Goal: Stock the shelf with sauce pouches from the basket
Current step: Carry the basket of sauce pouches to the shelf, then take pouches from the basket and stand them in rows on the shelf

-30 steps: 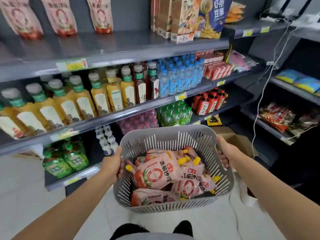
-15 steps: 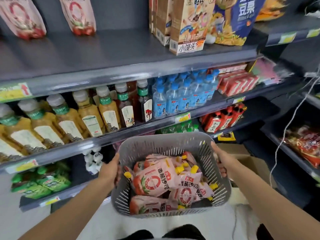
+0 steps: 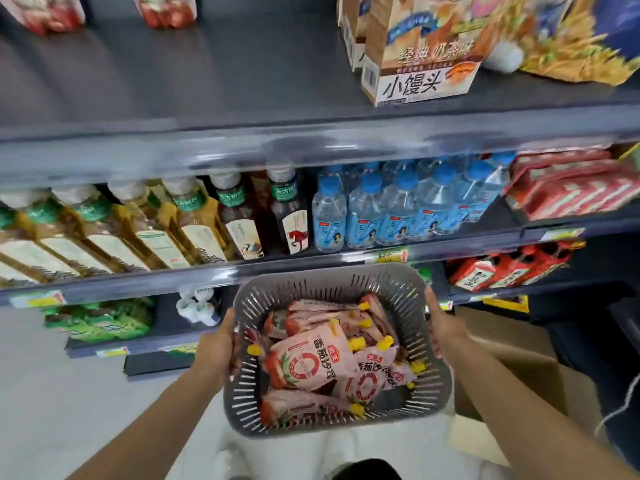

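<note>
A grey slotted basket (image 3: 325, 282) hangs in front of me at waist height, close to the shelf rack. It holds several pink sauce pouches (image 3: 308, 362) with yellow caps, lying in a loose pile. My left hand (image 3: 216, 344) grips the basket's left rim and my right hand (image 3: 441, 322) grips its right rim. On the top shelf (image 3: 194, 74), two pink pouches (image 3: 166, 10) of the same kind stand at the far left, cut off by the frame's upper edge. A wide dark stretch of that shelf lies bare to their right.
Snack boxes (image 3: 420, 53) stand on the top shelf's right part. The shelf below carries tea bottles (image 3: 194, 223), water bottles (image 3: 398, 209) and red packs (image 3: 571, 185). Lower shelves hold green bottles (image 3: 100, 320) and red cartons (image 3: 502, 268). A cardboard box (image 3: 526, 368) sits on the floor at right.
I have stepped closer to the rack, so the shelves loom larger and the top shelf fills the upper frame. The basket stays held in both hands, now nearer the shelf edge.
</note>
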